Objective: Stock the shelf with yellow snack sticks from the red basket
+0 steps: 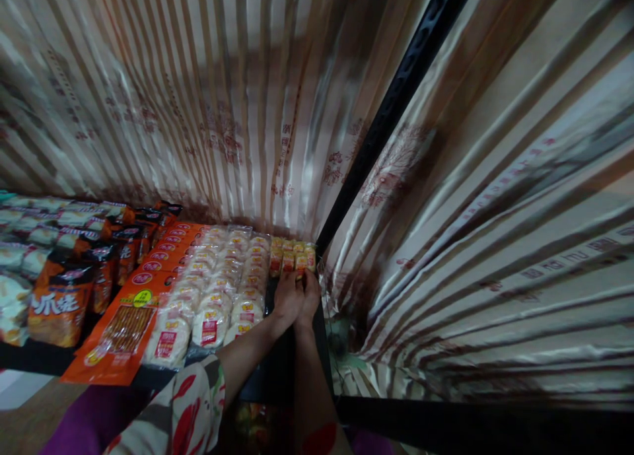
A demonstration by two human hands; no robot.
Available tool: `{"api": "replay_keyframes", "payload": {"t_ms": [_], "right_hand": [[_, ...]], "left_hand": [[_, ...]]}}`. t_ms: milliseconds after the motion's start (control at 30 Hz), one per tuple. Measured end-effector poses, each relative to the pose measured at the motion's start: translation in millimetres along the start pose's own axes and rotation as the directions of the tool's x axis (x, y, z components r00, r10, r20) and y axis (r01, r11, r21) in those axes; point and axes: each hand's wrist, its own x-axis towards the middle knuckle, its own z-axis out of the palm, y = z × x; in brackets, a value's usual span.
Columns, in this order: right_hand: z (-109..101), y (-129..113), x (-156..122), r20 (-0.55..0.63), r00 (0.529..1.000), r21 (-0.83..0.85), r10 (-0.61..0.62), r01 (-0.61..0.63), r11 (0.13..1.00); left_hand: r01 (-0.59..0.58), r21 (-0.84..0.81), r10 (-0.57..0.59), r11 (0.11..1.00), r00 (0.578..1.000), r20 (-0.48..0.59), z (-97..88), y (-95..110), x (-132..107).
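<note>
Striped satin curtains (208, 98) hang behind a dark shelf (30, 357) packed with snack packets. Against the black upright post (391, 111), the left hand (287, 298) and right hand (310, 296) press together side by side, fingers curled on small yellow packets (292, 255), beside rows of round white cakes (222, 290).

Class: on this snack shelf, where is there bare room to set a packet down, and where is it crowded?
Bare dark shelf shows only at the front right, between the round white packets and the black post, under both hands. Leftwards, orange packets and brown bags lie edge to edge. The small yellow packets fill the back corner.
</note>
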Motion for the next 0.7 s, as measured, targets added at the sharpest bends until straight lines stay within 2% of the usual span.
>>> {"api": "replay_keyframes", "payload": {"t_ms": [133,700], "right_hand": [[0.9,2.6,-1.6,0.046,0.999,0.004,0.004,-0.004,1.0],[-1.6,-5.3,-3.4,0.003,0.996,-0.058,-0.092,0.092,0.994]], "left_hand": [[-0.023,0.005,0.023,1.0,0.999,0.033,0.3,-3.8,1.3],[-0.044,-0.009,0.044,0.999,0.997,0.067,-3.0,-5.9,3.3]]}}
